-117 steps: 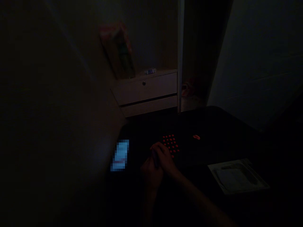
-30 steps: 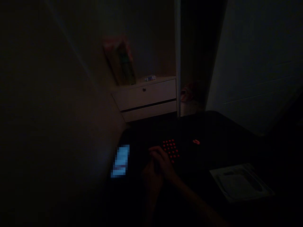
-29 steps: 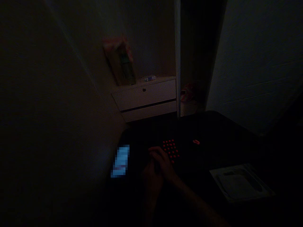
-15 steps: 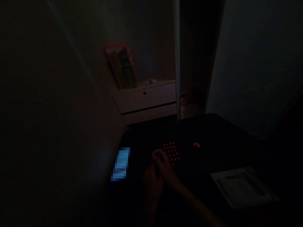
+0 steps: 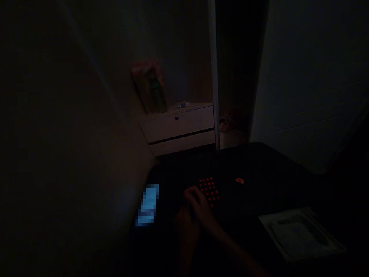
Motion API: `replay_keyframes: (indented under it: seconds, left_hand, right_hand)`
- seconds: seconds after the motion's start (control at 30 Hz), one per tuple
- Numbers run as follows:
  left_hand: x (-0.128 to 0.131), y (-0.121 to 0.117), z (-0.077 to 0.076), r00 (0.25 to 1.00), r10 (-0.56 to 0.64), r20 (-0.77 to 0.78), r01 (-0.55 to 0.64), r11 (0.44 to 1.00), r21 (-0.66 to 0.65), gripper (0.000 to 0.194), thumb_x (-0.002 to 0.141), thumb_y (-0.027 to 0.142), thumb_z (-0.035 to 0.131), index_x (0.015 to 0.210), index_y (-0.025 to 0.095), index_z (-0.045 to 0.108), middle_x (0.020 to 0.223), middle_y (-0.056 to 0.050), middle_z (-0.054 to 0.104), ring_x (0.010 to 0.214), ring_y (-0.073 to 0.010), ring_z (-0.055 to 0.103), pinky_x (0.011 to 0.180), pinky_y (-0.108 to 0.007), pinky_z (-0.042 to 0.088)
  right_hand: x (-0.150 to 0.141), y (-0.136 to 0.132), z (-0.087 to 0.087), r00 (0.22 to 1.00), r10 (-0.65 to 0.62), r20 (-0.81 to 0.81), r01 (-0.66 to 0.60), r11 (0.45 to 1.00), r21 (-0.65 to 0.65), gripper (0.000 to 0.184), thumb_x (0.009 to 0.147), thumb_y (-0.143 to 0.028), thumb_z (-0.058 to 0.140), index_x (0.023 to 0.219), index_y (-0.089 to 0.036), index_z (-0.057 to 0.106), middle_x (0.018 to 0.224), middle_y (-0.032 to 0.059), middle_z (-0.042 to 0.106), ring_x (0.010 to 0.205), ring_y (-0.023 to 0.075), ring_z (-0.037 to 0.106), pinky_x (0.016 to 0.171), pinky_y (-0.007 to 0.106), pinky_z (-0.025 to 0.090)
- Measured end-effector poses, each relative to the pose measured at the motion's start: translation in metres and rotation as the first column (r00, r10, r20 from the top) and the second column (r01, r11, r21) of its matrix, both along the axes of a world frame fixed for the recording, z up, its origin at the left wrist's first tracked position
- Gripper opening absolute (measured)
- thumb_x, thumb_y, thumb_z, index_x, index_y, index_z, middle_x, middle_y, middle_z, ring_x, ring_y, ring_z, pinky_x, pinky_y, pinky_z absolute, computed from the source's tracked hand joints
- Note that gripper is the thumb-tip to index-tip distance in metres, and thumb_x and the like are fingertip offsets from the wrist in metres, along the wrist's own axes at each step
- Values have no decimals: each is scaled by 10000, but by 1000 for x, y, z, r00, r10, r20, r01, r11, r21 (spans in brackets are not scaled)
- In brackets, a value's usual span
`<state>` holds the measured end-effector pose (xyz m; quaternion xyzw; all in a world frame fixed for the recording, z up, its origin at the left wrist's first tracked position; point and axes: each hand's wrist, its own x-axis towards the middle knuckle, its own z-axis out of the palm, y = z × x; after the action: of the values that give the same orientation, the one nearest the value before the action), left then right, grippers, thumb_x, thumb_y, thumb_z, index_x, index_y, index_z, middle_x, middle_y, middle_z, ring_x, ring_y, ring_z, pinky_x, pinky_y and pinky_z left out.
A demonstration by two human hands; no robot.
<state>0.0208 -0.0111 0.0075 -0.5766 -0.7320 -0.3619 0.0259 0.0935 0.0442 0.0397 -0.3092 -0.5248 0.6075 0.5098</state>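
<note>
In very dim light, my right hand (image 5: 198,200) has its fingers curled in a pinch, close above my left hand (image 5: 186,217). Whatever the right fingertips grip is too dark to make out. My left hand is a dim shape below it, its fingers hidden by shadow and by the other hand. Just past the right hand lie several small red dots (image 5: 208,188), bead-like and set out in rows on the dark tabletop (image 5: 276,173). Farther right rests a small orange-red loop-like piece (image 5: 239,180).
A glowing, blurred-out screen (image 5: 148,206) lies at the table's left. A pale flat packet or sheet (image 5: 301,234) lies near right. Behind stands a pale drawer unit (image 5: 184,125) bearing a red-topped bag (image 5: 147,86) and a small shiny item (image 5: 183,104). Walls flank both sides.
The whole view has shifted slightly, so things appear a little lower. The right fingers have dipped closer together over the left hand; the dots still lie in rows.
</note>
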Motion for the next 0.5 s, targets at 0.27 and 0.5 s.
replay_keyframes:
  seconds: [0.27,0.5]
  left_hand:
    - [-2,2,-4,1000,0,9,0,1000,20,197,754,246,503,812,250,691,771,-70,733,708,-213,699,621,-287,510]
    - [-5,3,-6,1000,3,19,-3,1000,19,224,761,249,506,857,259,708,793,-67,741,716,-212,701,609,-280,508]
  right_hand:
    - [-1,0,-1,999,29,22,-29,999,26,191,859,-404,612,802,-221,622,748,-27,577,745,158,538,686,259,414]
    - [-2,-1,-1,999,25,37,-26,999,32,187,859,-407,613,824,-225,637,776,-22,598,772,164,548,710,261,420]
